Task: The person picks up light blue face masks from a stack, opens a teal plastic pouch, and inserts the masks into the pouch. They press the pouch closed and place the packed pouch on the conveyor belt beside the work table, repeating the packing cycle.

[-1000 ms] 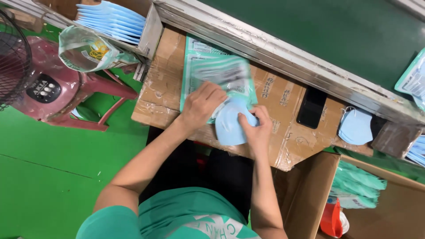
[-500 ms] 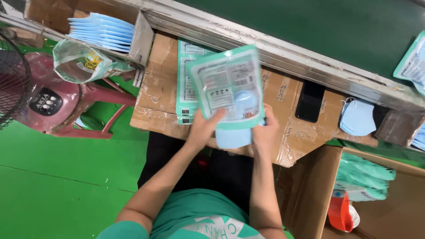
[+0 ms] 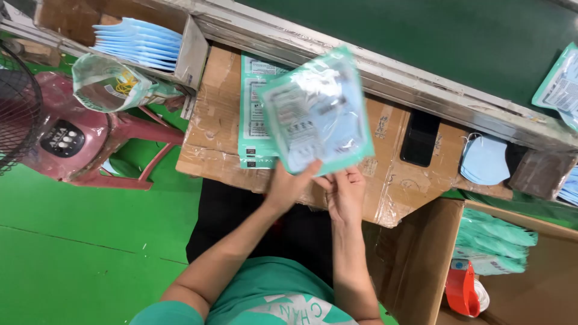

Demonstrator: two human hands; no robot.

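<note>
Your clear pouch (image 3: 314,111) w/ teal edges has a pale blue mask inside; held up flat, tilted, lower edge pinched, 12 o'clock of your hands.

Quick count: two hands, left (image 3: 288,185) and right (image 3: 344,191), on one pouch (image 3: 314,111). One pile of pouches (image 3: 253,114) on the bench (image 3: 211,138), can't count them. One phone (image 3: 419,138), one loose mask (image 3: 484,159), one mask stack (image 3: 138,42), one fan (image 3: 18,108), one stool (image 3: 114,150), one tape roll (image 3: 466,290).
</note>
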